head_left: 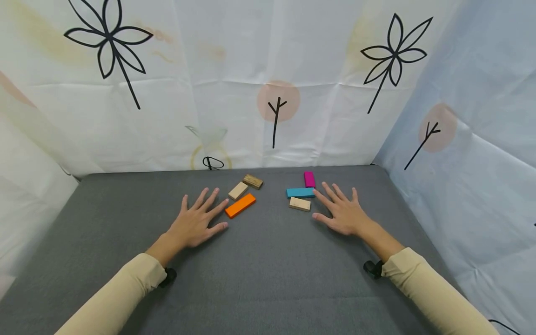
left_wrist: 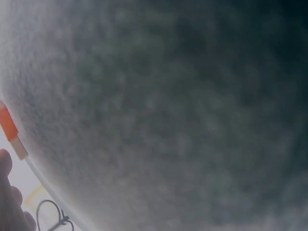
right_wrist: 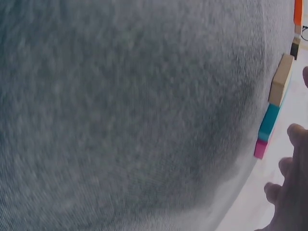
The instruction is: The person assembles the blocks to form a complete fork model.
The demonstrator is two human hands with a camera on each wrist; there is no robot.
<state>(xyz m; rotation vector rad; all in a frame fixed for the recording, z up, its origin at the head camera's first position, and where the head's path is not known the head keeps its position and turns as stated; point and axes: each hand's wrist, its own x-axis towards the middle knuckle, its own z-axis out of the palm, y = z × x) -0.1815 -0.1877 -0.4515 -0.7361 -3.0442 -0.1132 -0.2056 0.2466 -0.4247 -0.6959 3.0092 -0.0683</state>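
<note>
My left hand [head_left: 194, 225] is spread palm down over the grey table, holding nothing. Nearest to it lies an orange block [head_left: 240, 205], close by the index fingertip. Behind that are a pale wooden block [head_left: 238, 190] and a darker brown wooden block [head_left: 253, 181]. On the other side, my right hand [head_left: 345, 216] is also spread with straight fingers and grips nothing. Its index fingertip is at the right end of a blue block [head_left: 300, 192]; whether they touch I cannot tell. A magenta block [head_left: 309, 179] lies behind the blue one, and another pale wooden block [head_left: 299, 204] in front.
The grey cloth-covered table [head_left: 268, 279] reaches back to a white printed curtain [head_left: 234, 111]. A bluish-white curtain [head_left: 485, 153] hangs along the right side. Dark bands with small devices [head_left: 372, 269] are on both wrists.
</note>
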